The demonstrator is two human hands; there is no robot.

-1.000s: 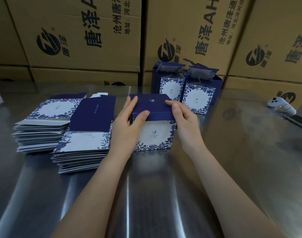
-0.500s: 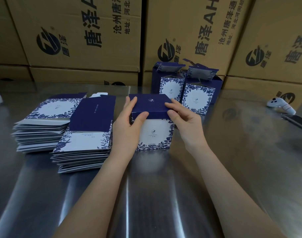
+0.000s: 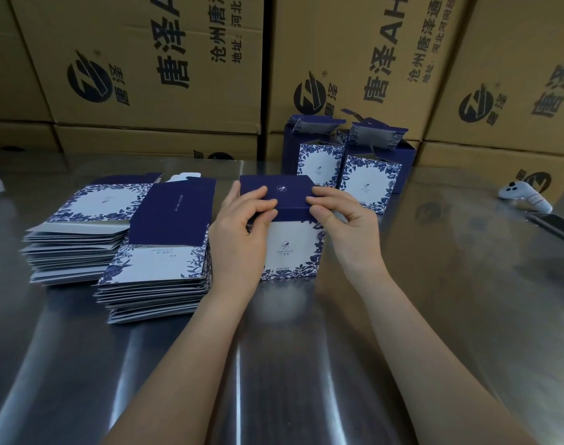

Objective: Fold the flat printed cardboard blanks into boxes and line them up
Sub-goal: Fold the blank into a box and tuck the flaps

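A blue-and-white printed box [image 3: 288, 248] stands upright on the steel table [image 3: 306, 364], its dark blue lid folded flat on top. My left hand [image 3: 242, 229] grips its left side with the thumb and fingers pinching the lid's front edge. My right hand [image 3: 341, 223] pinches the lid's right front corner. Two folded boxes [image 3: 345, 168] with open top flaps stand side by side just behind. Two stacks of flat blanks [image 3: 139, 239] lie to the left.
Large brown shipping cartons [image 3: 165, 65] wall off the back of the table. A white controller [image 3: 524, 195] and a dark phone [image 3: 553, 224] lie at the far right edge. A white object sits at the far left edge.
The lid has been pressed down flat onto the box. Both hands' fingers have curled in from lying on the lid to pinching its front edge.
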